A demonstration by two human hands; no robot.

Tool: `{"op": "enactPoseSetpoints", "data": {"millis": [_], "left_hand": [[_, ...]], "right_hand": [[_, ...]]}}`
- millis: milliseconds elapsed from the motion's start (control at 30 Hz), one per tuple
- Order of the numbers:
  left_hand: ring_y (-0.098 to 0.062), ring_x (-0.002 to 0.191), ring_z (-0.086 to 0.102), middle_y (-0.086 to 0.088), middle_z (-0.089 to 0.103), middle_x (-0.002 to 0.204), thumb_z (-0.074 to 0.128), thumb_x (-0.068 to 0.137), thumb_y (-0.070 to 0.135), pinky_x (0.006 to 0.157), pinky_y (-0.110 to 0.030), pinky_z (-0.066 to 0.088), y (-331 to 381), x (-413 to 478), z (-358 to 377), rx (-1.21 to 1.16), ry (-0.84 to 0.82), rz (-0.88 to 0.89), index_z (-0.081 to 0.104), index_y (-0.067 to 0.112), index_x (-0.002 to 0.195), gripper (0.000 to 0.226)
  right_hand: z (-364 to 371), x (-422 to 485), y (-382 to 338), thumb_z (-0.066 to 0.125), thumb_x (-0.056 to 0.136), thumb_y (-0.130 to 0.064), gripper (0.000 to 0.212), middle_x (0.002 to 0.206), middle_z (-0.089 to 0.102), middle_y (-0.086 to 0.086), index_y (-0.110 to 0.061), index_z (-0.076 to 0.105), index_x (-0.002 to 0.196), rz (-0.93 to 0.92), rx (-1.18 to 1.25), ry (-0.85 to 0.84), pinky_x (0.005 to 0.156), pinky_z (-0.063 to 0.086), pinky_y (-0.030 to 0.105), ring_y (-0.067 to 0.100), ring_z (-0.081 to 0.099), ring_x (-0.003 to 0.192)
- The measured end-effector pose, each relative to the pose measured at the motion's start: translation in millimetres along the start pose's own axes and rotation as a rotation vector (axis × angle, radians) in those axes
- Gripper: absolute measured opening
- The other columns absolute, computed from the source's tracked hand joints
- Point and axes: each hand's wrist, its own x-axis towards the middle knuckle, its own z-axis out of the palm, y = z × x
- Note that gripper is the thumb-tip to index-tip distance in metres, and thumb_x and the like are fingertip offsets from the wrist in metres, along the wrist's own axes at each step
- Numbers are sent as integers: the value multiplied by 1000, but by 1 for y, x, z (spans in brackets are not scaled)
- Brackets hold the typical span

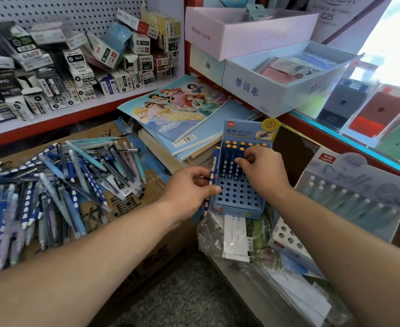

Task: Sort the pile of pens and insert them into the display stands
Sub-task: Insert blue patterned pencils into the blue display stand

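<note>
Early in task, judging by stand and pile. Filled so far: only back rows of blue display stand (239, 197), orange caps showing; most holes bare. Large pile of pens (60, 185) unsorted on cardboard box (123, 208), left of stand. Left hand (189, 192) pinching blue dotted pen (214, 161) just beside stand's left edge, likely next in. Right hand (262, 171) curled over filled rows, fingertips pinching seated pen (241, 151). Second stand (359, 192) at right, pale pens inside

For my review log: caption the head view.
Left hand holds a blue pen beside the display stand; right hand pinches an inserted pen.
</note>
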Motion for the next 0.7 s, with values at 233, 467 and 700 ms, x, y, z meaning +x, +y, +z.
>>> {"op": "enactPoseSetpoints", "data": {"millis": [233,467,700], "left_hand": [[-5,69,67,11,67,68,75,89,6,67,-28,59,-2,2,2,81,-19,61,67,30,88,25],[-10,76,63,-1,68,88,78,86,13,65,-16,50,0,3,11,197,-39,164,73,17,110,25],[-12,99,64,3,66,108,79,87,25,94,-34,56,-2,9,16,345,38,180,63,24,123,40]], "right_hand": [[-20,-8,-16,63,95,-47,26,87,69,-5,-21,68,100,76,87,39,71,55,33,15,66,83],[-36,-28,-43,70,93,-39,25,76,70,5,-15,73,86,-77,310,-224,74,58,46,21,67,73],[-43,-12,-21,63,97,-38,17,78,71,-5,-25,67,88,12,308,64,75,61,44,12,70,74]]}}
